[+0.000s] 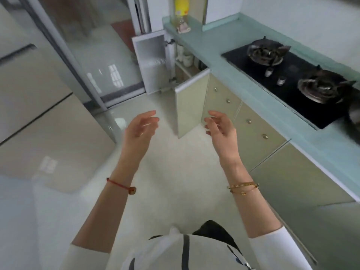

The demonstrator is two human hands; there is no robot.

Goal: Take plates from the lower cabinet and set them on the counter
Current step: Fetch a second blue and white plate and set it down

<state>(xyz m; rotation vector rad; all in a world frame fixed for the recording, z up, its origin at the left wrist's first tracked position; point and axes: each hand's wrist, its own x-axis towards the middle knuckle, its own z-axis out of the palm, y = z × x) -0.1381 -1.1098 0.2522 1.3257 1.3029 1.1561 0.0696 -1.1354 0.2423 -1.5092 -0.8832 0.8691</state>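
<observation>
The pale floor [165,172] fills most of the room, with the long green counter [224,55] running down the person's right side and a black gas hob [292,78] set into it; no plate lies on the counter in view. Ahead, past the row of shut fronts, the lower cabinet [187,67] stands with both doors swung wide; pale crockery shows on its shelf [186,58], though whether these are the plates is too blurred to tell. That shelf lies forward and to the right of both hands, well apart from them; the right hand [220,129] is the nearer, I'd say. The left hand [141,126] is held at the same height; both forearms reach forward, palms turned inward to face each other, fingers loosely curled and slightly parted, holding nothing.
</observation>
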